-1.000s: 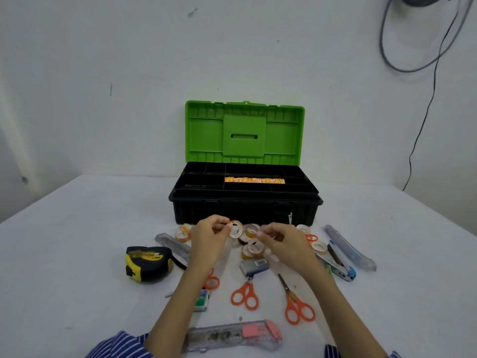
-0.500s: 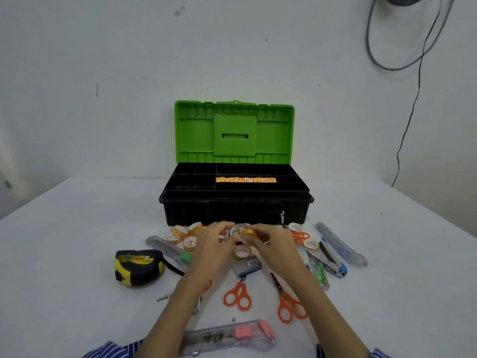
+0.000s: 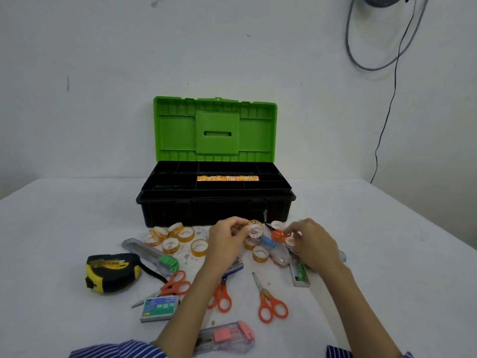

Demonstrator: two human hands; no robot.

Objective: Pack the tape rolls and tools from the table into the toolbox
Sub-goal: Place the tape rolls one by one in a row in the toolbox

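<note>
The black toolbox stands open with its green lid upright; a row of orange tape rolls lies in one tray compartment. My left hand pinches a small clear tape roll just in front of the box. My right hand has its fingers curled round another small tape roll over the pile at the right. Several loose tape rolls lie left of my hands, and two more tape rolls lie between them.
A yellow-black tape measure, a clear cutter with a green slider, three orange scissors, a green staple box and a pink cutter lie on the white table. A clear pouch and a stapler sit under my right hand.
My hands, together over the rolls half a second ago, have parted. The left one lifted a clear roll; the right one moved right to the pile there.
</note>
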